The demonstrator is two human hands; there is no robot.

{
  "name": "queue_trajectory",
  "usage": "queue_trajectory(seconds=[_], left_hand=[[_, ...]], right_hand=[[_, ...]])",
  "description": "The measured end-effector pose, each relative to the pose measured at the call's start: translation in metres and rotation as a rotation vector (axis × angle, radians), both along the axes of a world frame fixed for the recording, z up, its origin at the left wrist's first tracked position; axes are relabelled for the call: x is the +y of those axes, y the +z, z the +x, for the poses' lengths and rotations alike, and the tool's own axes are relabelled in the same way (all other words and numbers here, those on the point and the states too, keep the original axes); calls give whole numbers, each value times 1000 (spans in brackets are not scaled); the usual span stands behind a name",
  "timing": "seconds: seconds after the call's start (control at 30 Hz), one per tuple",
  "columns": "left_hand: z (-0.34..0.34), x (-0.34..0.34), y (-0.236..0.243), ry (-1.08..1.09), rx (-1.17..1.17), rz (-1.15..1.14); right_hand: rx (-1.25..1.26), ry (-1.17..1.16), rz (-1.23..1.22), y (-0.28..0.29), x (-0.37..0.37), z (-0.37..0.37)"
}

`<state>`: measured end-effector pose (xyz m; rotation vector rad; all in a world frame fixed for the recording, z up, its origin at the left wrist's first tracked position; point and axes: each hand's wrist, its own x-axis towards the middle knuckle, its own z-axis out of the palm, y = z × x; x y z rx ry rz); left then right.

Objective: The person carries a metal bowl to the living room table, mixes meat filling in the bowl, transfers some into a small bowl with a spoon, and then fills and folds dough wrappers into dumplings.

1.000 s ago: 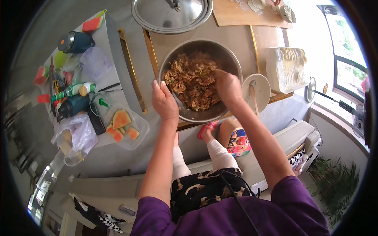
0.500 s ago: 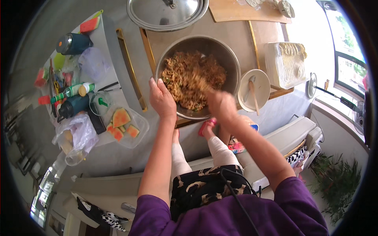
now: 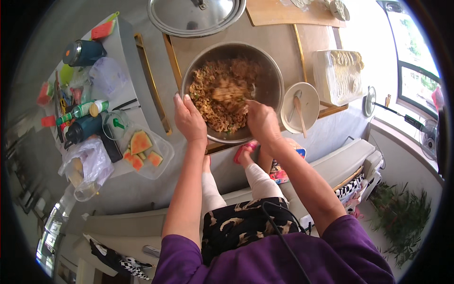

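We are facing a steel bowl [image 3: 272, 90], its round shape offering no long axis; inside the bowl a brown minced mixture [image 3: 220, 109] is lying mostly toward the left, leaving bare steel along the right wall; our right hand [image 3: 261, 121] is reaching over the bowl's near right part, fingers curling in narrow, and we cannot tell whether they are gripping a tool or the mince itself; our left hand [image 3: 190, 119] is bracing the bowl at its near left edge, thumb and fingers lying straight and close together, and we cannot tell whether they are pinching the rim or only pressing it; at the bowl's middle a blurred clump [image 3: 230, 90] of mince is sitting farther in and to the left of our right hand; we are judging that hand the nearer one, so the next stroke is probably hinging on that inward, leftward line.
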<state>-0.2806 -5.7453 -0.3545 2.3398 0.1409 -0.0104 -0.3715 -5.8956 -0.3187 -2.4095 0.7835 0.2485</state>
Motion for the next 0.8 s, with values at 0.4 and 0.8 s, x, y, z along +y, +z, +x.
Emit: queue_trajectory(seconds=[0.4,0.8], left_hand=[[-1,7,-14,-18,-127,50],[0,8,-12,-26,-87,20]], right_hand=[[271,435,-6,16,30,-5],[62,445,-351,34,-80,38]])
